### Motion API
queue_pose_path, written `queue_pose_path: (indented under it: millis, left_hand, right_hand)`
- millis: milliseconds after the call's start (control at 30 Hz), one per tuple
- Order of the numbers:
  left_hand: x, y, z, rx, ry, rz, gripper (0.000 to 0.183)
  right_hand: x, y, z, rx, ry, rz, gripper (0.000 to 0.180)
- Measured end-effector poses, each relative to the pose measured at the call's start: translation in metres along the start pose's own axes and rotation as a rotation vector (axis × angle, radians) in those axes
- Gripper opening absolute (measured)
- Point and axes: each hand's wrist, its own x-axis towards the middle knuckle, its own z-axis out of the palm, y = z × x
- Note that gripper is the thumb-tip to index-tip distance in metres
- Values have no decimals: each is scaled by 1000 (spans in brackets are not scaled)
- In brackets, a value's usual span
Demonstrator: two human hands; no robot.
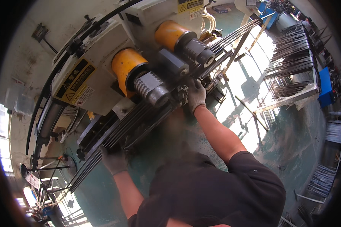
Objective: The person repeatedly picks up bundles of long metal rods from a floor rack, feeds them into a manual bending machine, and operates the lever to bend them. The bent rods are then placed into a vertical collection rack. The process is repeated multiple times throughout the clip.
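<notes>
Several long thin dark metal rods (130,120) lie side by side along the front of a large machine. At the lower left, my gloved left hand (113,160) is at the near edge of the rods; whether its fingers close on them is hard to tell. My gloved right hand (196,92) is at the machine's front edge, near a metal fitting (182,96), its fingertips hidden in shadow. Above the rods two ribbed metal rollers (152,88) (200,52) stick out of orange housings (129,68) (173,34), with a hexagonal metal bar (173,61) between them.
Warning labels (75,81) mark the machine's casing. A curved black hose (41,88) runs along its left side. Rods (236,35) extend beyond it to the upper right. On the right, a rack (314,65) holds many thin rods. A floor fan (69,164) stands at the lower left.
</notes>
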Motion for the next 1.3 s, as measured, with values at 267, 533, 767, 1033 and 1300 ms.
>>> queue_pose_path:
  millis: [267, 533, 767, 1033, 1300]
  left_hand:
    - [-53, 107, -121, -933, -360, 14, 61]
    - [-98, 239, -196, -222, 193, 577, 48]
    - [-130, 337, -275, -144, 342, 650, 44]
    - [-118, 389, -318, -125, 307, 647, 37]
    - [-130, 380, -282, 73, 312, 636, 23]
  right_hand:
    - [-132, 59, -91, -352, -86, 488, 50]
    - [-302, 153, -183, -1045, -495, 946, 38]
    - [-369, 110, -91, -888, -544, 849, 34]
    - [-358, 98, -14, -632, -628, 653, 34]
    - [-354, 113, -24, -705, -663, 691, 34]
